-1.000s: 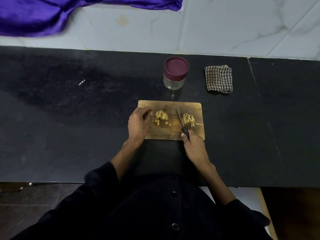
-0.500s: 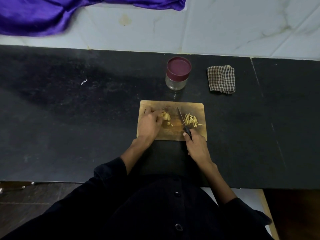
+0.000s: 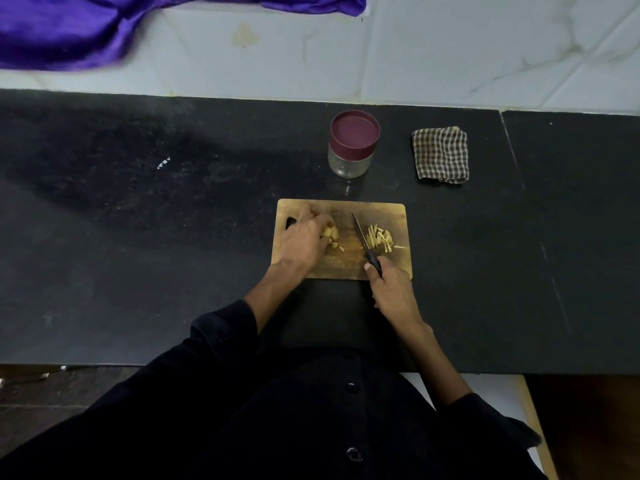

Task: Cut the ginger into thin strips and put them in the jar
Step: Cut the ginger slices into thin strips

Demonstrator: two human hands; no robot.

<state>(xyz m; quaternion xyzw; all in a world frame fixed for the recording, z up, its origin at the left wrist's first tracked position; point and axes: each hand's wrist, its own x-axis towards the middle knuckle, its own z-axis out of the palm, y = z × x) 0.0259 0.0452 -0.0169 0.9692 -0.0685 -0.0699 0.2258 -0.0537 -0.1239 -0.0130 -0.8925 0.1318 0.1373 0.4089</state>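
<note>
While the left hand [image 3: 302, 242] pinched the ginger [image 3: 330, 233] mid-board [image 3: 394, 211] and the right hand [image 3: 391, 289] gripped the knife [image 3: 360, 233], fingertips risked a nick; the jar [image 3: 351, 147], toward the surface's back edge, was lidded.

A long black stone counter [image 3: 138, 237] stands against a white marble-look wall [image 3: 450, 46]. A shiny purple cloth [image 3: 69, 29] hangs there. The brown floor [image 3: 52, 393] below looks dim.

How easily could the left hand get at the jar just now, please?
Probably easily: the jar stands just beyond the board with bare counter between. But the left hand is holding ginger.
</note>
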